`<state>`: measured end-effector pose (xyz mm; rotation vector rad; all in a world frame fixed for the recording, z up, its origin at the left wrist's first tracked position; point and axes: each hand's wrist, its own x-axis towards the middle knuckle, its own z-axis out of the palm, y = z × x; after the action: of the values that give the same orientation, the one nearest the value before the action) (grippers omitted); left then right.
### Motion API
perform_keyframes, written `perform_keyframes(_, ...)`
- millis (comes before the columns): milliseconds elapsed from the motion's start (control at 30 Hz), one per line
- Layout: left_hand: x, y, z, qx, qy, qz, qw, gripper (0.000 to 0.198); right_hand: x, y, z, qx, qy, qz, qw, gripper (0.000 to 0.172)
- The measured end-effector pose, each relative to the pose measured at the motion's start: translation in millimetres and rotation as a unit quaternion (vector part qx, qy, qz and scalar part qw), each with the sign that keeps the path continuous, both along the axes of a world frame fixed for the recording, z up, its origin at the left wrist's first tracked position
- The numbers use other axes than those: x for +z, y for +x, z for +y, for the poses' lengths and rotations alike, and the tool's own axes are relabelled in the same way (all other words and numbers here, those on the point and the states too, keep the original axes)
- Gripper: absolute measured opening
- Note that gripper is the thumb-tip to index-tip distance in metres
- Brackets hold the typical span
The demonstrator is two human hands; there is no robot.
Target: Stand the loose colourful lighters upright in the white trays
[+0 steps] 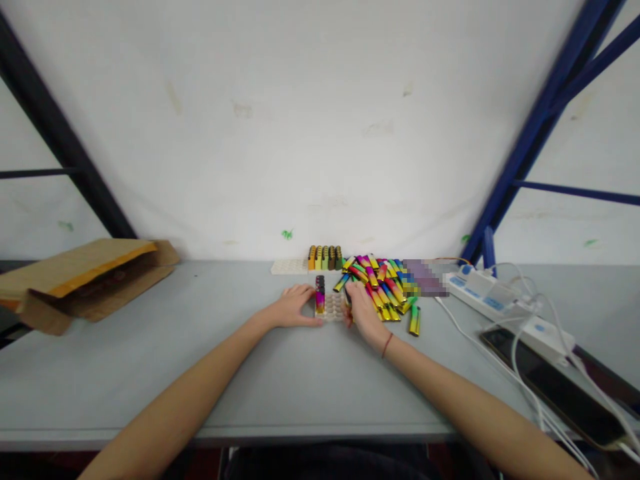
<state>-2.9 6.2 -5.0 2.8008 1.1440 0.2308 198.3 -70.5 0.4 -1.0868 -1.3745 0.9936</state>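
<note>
A small white tray [334,308] with rows of holes lies at the middle of the table. At its left end stand several shiny pink-and-gold lighters [320,301] in a row, with dark tops. My left hand [293,308] grips that end, thumb along the near edge and fingers at the far side. Over the tray's right end, my right hand [364,312] has its fingers curled around what looks like a lighter [348,295]; a dark part of it shows and the rest is hidden. Beside this hand spreads a loose pile of rainbow-coloured lighters [385,293].
Behind, against the wall, a second white tray [290,267] carries several yellow and dark upright pieces [325,257]. An opened brown paper parcel [90,273] lies at left. A power strip [500,307], white cables and a dark phone [550,383] occupy the right side.
</note>
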Motion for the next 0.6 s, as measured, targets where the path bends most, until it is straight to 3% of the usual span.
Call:
perform_keyframes(200, -3.7, 0, 2, 0.0, 0.005, -0.007, 1.0, 0.076, 13.3, 1, -11, -0.016, 0.174, -0.143, 0.974, 0.02)
perform_keyframes(433, -2.2, 1, 0, 0.002, 0.009, -0.012, 1.0, 0.074, 2.2, 0, -7, -0.003, 0.212, -0.193, 0.958, 0.017)
perform_keyframes(600, -1.7, 1, 0, -0.003, 0.01, -0.016, 1.0, 0.074, 4.6, 0, -7, -0.013, 0.258, -0.321, 0.911, 0.019)
